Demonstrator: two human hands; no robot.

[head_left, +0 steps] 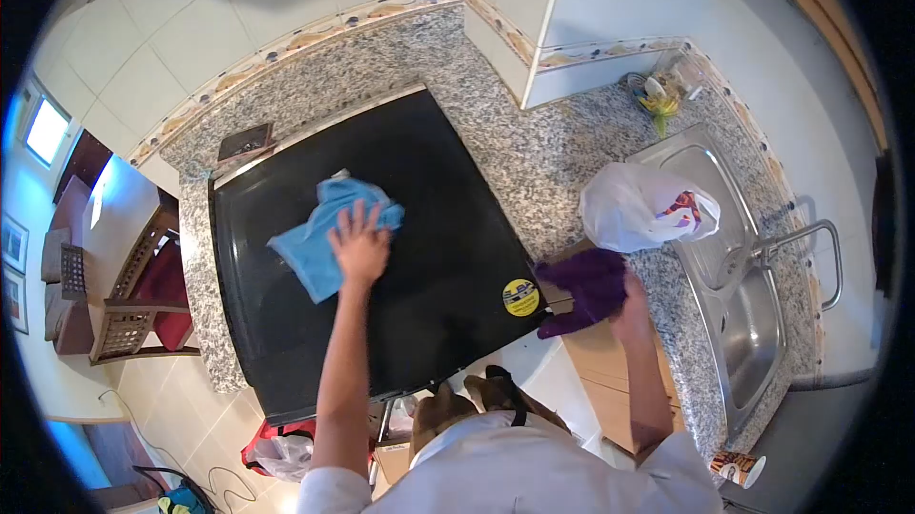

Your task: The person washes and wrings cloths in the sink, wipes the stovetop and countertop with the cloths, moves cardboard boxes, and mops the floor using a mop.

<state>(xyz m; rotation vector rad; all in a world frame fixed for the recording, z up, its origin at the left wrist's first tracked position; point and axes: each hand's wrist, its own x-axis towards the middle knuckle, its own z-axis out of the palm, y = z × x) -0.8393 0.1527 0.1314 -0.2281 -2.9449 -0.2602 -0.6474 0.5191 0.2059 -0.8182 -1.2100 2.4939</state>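
My left hand (360, 245) lies with spread fingers on a blue cloth (324, 237), pressing it onto a large black panel (419, 190). The cloth is crumpled at its upper end and spread out toward the lower left. At the panel's right corner my right hand (631, 309) is closed around a purple cloth (589, 290), which hangs over the corner and hides part of it. A round yellow sticker (520, 298) sits on the panel beside this cloth.
Granite counter (519, 161) surrounds the panel. To the right are a white plastic bag (620, 209), a steel sink (748, 333) with a curved faucet (831, 266), and a paper cup (739, 468). A wooden chair (143, 295) stands at left. A dark flat object (245, 142) lies behind the panel.
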